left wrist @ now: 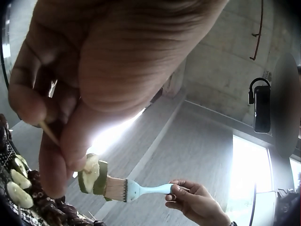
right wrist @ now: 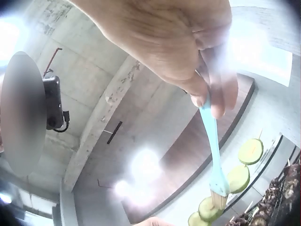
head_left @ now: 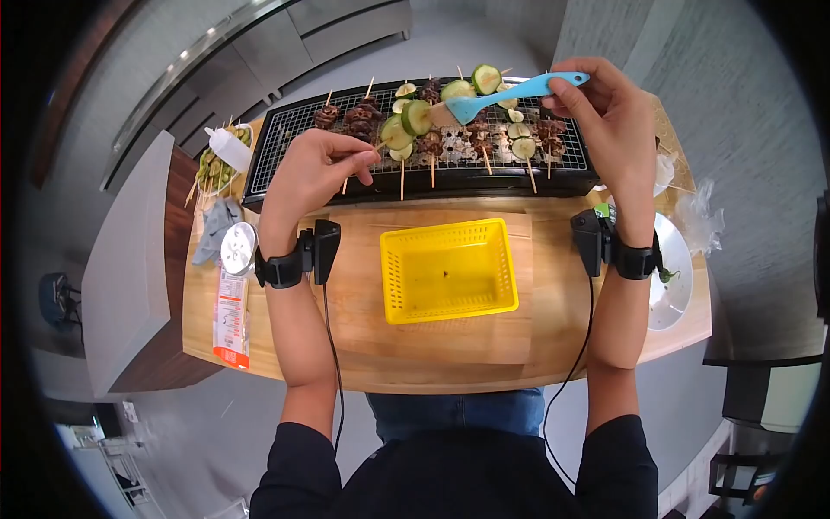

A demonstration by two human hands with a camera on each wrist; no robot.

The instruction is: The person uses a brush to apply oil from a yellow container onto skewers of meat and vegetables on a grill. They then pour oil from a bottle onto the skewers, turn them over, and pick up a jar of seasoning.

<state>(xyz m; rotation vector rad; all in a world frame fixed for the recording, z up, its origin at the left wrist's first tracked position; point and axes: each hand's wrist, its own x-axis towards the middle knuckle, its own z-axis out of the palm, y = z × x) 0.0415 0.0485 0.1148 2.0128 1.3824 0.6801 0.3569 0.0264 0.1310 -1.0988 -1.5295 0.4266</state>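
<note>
Left hand (head_left: 320, 169) pinches stick end of skewer of green-rimmed slices (head_left: 417, 118), held over grill (head_left: 467, 185). Right hand (head_left: 612, 117) grasps handle of blue brush (head_left: 519, 90), its bristles touching slice on that skewer. Meat skewers (head_left: 361, 118) and smaller-slice skewers (head_left: 523, 148) lie on grill's mesh, sticks poking past near edge. Yellow basket (head_left: 450, 316) sits on bench (head_left: 553, 346) in front of grill, small dark speck inside; white plate (head_left: 679, 298) at right.

I'm in a kitchen-like room: flat-fronted grey cabinets (head_left: 259, 60) stand behind my black rectangular wire-topped grill (head_left: 294, 138).
</note>
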